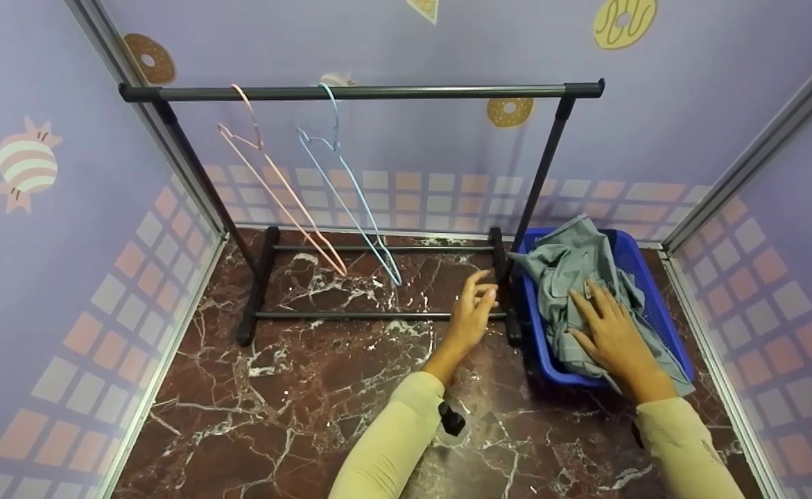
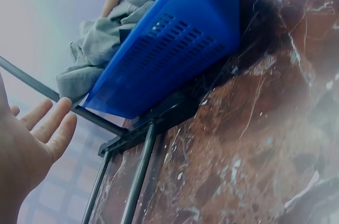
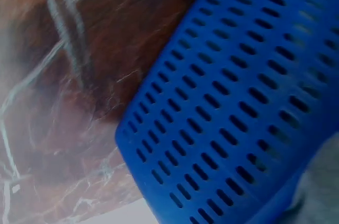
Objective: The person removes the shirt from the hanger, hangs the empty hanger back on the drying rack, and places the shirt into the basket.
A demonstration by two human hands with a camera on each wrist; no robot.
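Observation:
A heap of grey-green clothing point(image 1: 572, 270) fills the blue plastic basket point(image 1: 662, 326) on the right, spilling over its rim. My right hand point(image 1: 610, 339) rests on the cloth with fingers spread and fairly straight. Left of the basket, my left hand point(image 1: 473, 315) hovers in the air with loosely bent fingers and nothing in it. In the left wrist view the left hand point(image 2: 32, 144) shows an open palm near the cloth's hanging corner point(image 2: 77, 81). The right wrist view holds mainly the basket's slotted wall point(image 3: 212, 113); the right hand is out of that view.
A black garment rack point(image 1: 412, 92) stands behind the hands, its foot bar point(image 1: 513, 326) beside the basket. From its top rail hang a pink hanger point(image 1: 288, 187) and a light blue hanger point(image 1: 353, 187). Patterned walls enclose the brown marbled floor point(image 1: 295, 416) on three sides.

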